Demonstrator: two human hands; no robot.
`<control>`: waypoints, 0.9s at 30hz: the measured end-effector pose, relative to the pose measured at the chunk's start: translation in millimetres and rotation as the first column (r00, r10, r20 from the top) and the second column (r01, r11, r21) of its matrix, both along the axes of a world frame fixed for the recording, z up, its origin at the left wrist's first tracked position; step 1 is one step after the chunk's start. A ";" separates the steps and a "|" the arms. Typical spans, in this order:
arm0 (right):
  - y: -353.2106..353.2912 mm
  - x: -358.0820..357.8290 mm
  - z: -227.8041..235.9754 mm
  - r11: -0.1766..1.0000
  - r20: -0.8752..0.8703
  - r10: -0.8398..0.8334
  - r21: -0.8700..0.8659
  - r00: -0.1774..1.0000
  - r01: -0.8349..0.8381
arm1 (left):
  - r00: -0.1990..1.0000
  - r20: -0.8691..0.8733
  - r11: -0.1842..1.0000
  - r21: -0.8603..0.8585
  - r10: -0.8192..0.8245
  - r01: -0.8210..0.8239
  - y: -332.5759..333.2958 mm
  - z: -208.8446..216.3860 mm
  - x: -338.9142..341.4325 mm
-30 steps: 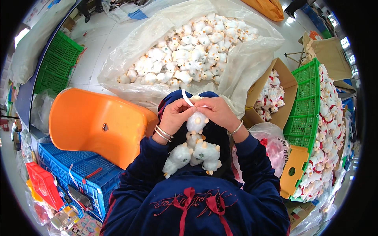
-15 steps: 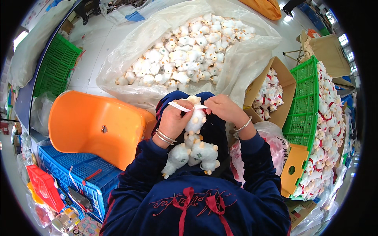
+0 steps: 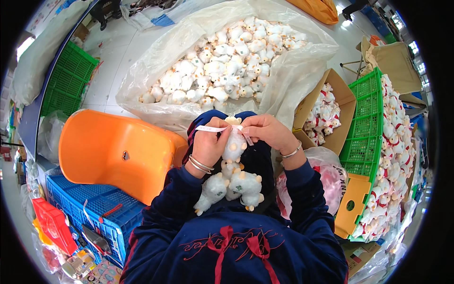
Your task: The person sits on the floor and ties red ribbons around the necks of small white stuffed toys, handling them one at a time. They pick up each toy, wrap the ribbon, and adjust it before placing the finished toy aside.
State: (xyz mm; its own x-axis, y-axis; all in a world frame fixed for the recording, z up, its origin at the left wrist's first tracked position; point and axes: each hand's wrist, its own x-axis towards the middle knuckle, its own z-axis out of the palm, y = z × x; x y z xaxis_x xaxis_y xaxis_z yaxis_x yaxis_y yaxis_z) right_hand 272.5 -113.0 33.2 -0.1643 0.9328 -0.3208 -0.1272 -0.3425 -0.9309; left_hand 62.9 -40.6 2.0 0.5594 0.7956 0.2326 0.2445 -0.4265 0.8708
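Note:
A small white plush toy (image 3: 233, 146) lies on my lap, its cream head pointing away from me. A pale printed ribbon (image 3: 211, 128) crosses its neck. My left hand (image 3: 211, 144) is closed, pinching the ribbon at the left of the neck, with a loose end sticking out to the left. My right hand (image 3: 267, 132) pinches the ribbon on the right side, close against the neck, and a short tail hangs below the fingers. Nearer to me, several more white plush toys (image 3: 244, 185) rest on my lap, touching one another.
Ahead, a large clear plastic sheet (image 3: 142, 75) holds a heap of white plush toys (image 3: 222, 61). An orange chair (image 3: 104, 146) and blue crate (image 3: 85, 199) stand left. To the right are a cardboard box (image 3: 347, 102), a green crate (image 3: 364, 118) and a pink-filled plastic bag (image 3: 326, 182).
My right hand has moved slightly left, in against the toy's neck, and a ribbon tail now hangs below it. The left ribbon end reaches farther left and lies flatter.

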 end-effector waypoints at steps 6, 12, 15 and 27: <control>7.3 -12.1 -6.5 0.994 0.205 -0.069 0.100 0.976 0.049 | 0.998 0.060 0.999 -0.028 0.033 -0.031 -0.1 -5.2 2.7; 18.6 -27.0 7.6 0.986 0.587 -0.104 0.167 0.803 0.006 | 0.998 0.048 0.994 -0.101 0.034 -0.029 -3.6 -8.5 -2.4; 21.5 -28.1 4.9 0.941 0.734 -0.170 0.319 0.657 -0.113 | 0.985 0.170 0.997 -0.071 0.000 0.012 -3.2 -12.6 0.6; 16.8 -31.6 4.9 0.911 0.716 -0.158 0.372 0.680 -0.180 | 0.984 0.171 0.995 0.093 -0.052 0.036 -1.9 -9.5 -5.2</control>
State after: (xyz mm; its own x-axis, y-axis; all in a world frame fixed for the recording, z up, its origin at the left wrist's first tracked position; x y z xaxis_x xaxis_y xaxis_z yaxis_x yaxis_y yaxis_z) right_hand 240.9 -96.2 38.2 -0.0511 0.9979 0.0396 0.6369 0.0631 -0.7684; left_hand 57.6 -42.5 -7.5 0.5386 0.7426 0.3981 0.0728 -0.5117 0.8561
